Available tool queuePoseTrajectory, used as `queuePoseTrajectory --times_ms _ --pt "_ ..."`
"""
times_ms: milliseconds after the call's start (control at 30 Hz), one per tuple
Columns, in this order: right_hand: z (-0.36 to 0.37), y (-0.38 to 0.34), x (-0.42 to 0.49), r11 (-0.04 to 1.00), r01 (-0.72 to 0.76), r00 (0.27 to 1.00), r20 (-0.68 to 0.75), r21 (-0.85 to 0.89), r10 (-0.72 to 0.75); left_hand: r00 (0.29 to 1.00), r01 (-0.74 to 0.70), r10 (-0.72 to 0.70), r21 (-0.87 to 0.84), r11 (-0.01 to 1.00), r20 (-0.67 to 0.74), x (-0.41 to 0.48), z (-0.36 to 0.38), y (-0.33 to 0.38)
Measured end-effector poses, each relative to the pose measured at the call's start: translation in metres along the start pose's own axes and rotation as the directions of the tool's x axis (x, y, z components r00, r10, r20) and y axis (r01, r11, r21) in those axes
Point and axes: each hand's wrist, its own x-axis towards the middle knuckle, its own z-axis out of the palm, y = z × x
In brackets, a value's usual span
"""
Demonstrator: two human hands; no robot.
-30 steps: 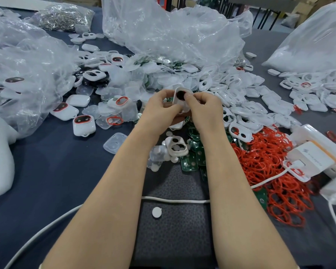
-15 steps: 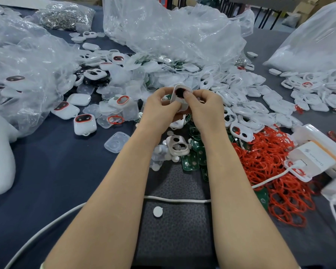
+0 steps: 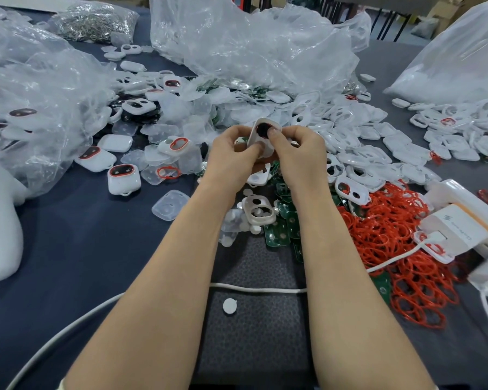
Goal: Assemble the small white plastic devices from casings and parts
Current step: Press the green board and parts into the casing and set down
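White plastic, a small casing [image 3: 256, 142] is held up just above the middle of the frame, pinched between the curled fingers and thumbs of the left hand [image 3: 231, 157] and the right hand [image 3: 300, 156], with a right fingertip [image 3: 273, 133] pressed beside the dark round part [image 3: 262, 128] in its upper opening. Below the hands lie an empty casing [image 3: 258, 211], green circuit boards [image 3: 278, 235] and, toward the lower right, a heap of red rings [image 3: 392, 243]. A white device with a red-rimmed window [image 3: 123, 178] sits on the dark table [image 3: 82, 249] at centre left, and crumpled clear bags [image 3: 251, 38] fill the top.
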Motion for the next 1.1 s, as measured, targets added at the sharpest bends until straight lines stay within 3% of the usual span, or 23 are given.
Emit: queuePoseTrajectory --times_ms 133,233,433,1100 --pt "-0.0006 0.0007 0.0006 0.998 -0.011 0.999 -0.051 0.055 0.014 0.994 0.037 -0.047 -0.096 0.995 -0.102 0.0019 -0.0007 0.0017" --pt "-0.0059 0.0004 0.0041 0.955 -0.081 0.992 -0.066 0.284 0.104 0.979 0.057 -0.099 -0.226 0.972 -0.179 0.0053 -0.0038 0.0023" --pt "-0.0064 -0.0038 0.0 0.884 -0.071 0.994 -0.043 0.462 0.102 0.981 0.064 -0.113 -0.283 0.957 -0.161 0.006 -0.003 0.0004" --pt "-0.0072 -0.0083 -0.0016 0.934 -0.093 0.993 -0.037 0.344 0.113 0.976 0.122 -0.156 -0.214 0.969 -0.149 0.0054 0.0012 0.0006"
